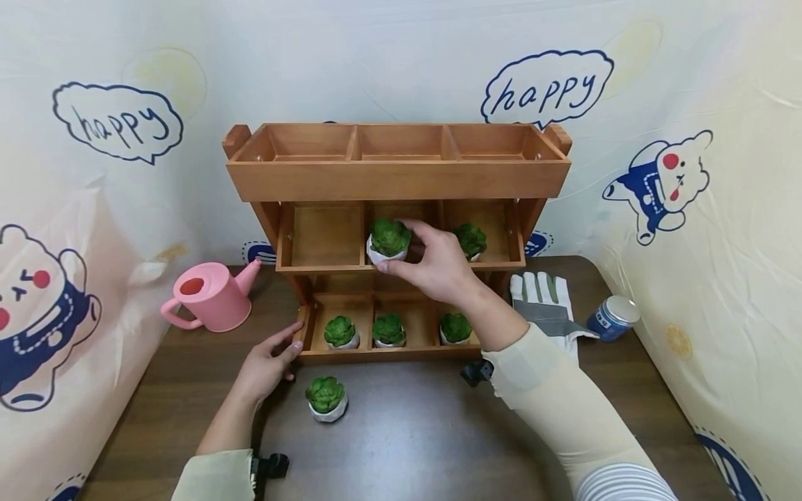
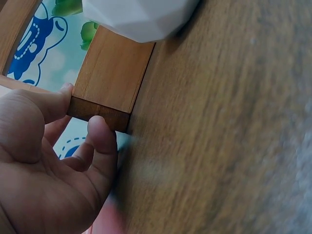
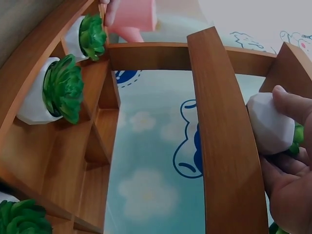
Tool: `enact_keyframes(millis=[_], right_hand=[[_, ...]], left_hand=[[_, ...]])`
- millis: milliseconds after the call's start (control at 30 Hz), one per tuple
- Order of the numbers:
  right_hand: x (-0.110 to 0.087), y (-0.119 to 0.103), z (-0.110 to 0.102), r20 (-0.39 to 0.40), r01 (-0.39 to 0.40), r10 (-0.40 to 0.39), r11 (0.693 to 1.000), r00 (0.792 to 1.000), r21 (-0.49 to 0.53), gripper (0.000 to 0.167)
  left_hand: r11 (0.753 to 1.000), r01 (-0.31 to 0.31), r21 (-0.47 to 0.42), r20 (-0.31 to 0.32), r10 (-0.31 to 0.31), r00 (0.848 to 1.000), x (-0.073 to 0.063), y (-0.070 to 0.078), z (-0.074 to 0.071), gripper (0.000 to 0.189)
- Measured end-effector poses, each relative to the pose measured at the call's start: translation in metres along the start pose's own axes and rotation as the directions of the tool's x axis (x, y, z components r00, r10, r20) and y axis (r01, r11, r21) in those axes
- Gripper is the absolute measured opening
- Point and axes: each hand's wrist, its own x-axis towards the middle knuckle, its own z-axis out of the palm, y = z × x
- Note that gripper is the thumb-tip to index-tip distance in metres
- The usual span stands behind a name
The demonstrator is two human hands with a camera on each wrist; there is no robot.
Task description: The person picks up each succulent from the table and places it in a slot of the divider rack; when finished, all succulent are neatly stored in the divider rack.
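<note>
My right hand (image 1: 435, 268) holds a potted succulent (image 1: 388, 240), its thumb and fingers around the white faceted pot. The plant is at the middle compartment of the wooden shelf's second tier; in the right wrist view the pot (image 3: 269, 124) sits right behind the tier's front board (image 3: 226, 131). At the lower left, my left hand (image 1: 263, 369) grips the end corner of the shelf's bottom tier (image 2: 109, 73) between thumb and finger. Another succulent (image 1: 468, 240) stands in the second tier's right compartment. Three more, including one on the left (image 1: 340, 332), fill the bottom tier.
One potted succulent (image 1: 326, 398) stands on the table in front of the shelf. A pink watering can (image 1: 216, 299) is at the left. To the right lie a work glove (image 1: 544, 309) and a blue can (image 1: 614, 319). The top tier (image 1: 397, 181) has three bare compartments.
</note>
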Motion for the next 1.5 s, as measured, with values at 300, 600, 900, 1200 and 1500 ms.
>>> enact_keyframes(millis=[300, 600, 900, 1200, 1500], right_hand=[[0.007, 0.0, 0.007, -0.017, -0.018, 0.017, 0.997, 1.0, -0.077, 0.074], [0.012, -0.002, 0.011, 0.011, -0.022, 0.025, 0.973, 1.0, -0.232, 0.075], [0.012, -0.004, 0.009, 0.074, -0.025, 0.046, 0.963, 0.996, -0.27, 0.073], [0.012, -0.003, 0.007, 0.081, -0.031, 0.053, 0.967, 0.995, -0.253, 0.078], [0.008, -0.004, 0.0, 0.104, -0.095, 0.103, 0.992, 0.989, -0.081, 0.079]], left_hand=[[1.0, 0.001, 0.002, 0.006, -0.001, 1.0, 0.0, -0.002, 0.002, 0.055], [1.0, -0.01, 0.012, -0.001, 0.01, 1.0, 0.001, -0.002, 0.0, 0.055], [1.0, -0.014, 0.005, -0.009, 0.014, 1.0, 0.0, -0.001, -0.001, 0.055], [1.0, -0.018, -0.002, -0.01, 0.018, 1.0, 0.002, -0.004, 0.0, 0.055], [1.0, -0.027, -0.002, -0.011, 0.027, 1.0, 0.003, -0.003, 0.0, 0.054]])
